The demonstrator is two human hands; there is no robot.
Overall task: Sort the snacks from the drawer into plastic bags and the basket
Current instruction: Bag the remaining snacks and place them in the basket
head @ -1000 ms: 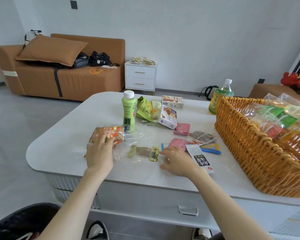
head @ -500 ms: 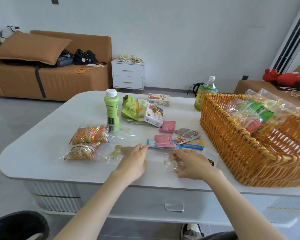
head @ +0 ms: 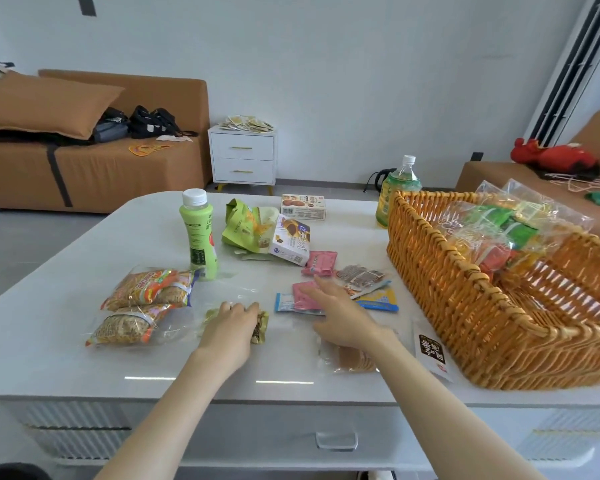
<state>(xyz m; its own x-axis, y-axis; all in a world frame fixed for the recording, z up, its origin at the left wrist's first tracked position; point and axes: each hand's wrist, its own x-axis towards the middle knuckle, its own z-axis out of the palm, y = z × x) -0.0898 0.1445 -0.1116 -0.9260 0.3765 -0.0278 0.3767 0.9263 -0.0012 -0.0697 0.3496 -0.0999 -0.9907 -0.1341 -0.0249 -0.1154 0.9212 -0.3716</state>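
Hands, head view: left hand (head: pixel 227 329) lies over a small gold-wrapped snack (head: pixel 261 329) at centre frame, and its grip cannot be told; right hand (head: pixel 340 318), fingers straight, stretches over a pink packet (head: pixel 303 294).
Step advice: probably pinch one packet only, then lift it clear of its neighbours.
Basket (head: pixel 465 306): right of frame, holding clear bags of green and orange packets.
Plastic bag (head: pixel 177 323): left-centre on the tabletop (head: pixel 84 368), two noodle snacks inside.

view: one, worn on my head
facing: forward and down across the table (head: pixel 66 341), toward the far wall (head: pixel 361 64)
range: close; my left hand (head: pixel 229 327) and right hand (head: pixel 340 317) sit mid-frame, forearms at the near edge
coverage: basket (head: pixel 465 271) right, sofa (head: pixel 118 168) far left
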